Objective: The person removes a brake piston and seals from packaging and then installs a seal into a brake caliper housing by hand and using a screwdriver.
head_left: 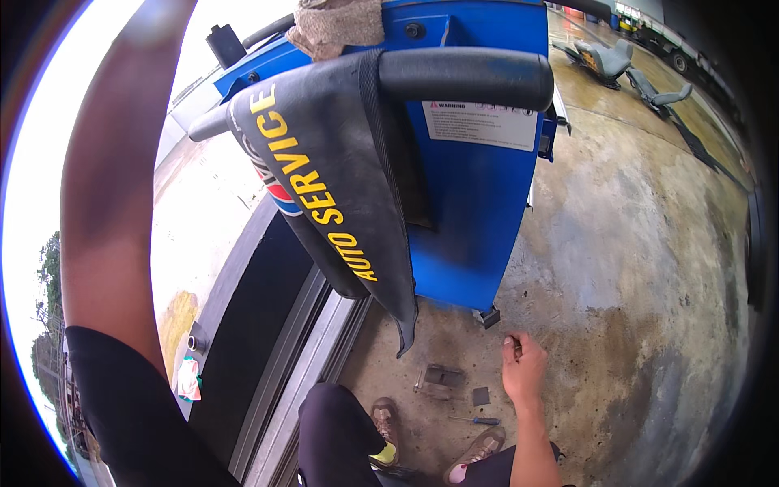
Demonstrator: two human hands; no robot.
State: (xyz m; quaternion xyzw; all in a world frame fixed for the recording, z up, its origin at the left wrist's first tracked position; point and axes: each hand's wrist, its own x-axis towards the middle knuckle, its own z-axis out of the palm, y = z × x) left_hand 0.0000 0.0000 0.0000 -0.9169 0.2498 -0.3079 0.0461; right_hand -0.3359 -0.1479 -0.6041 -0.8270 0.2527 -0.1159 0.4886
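Note:
My right hand is low over the concrete floor, near the cart's lower corner. Its fingers are curled closed, and whatever may be in them is too small to make out. My left arm reaches up along the left side and leaves the picture at the top, so that hand is out of sight. On the floor by my feet lie a dark metal block-like part, a small dark square piece and a screwdriver with a blue handle.
A blue tool cart stands ahead, a black cover draped over its handle and a beige rag on top. Metal rails run at left, beside a small cup. Grey lift arms lie far right.

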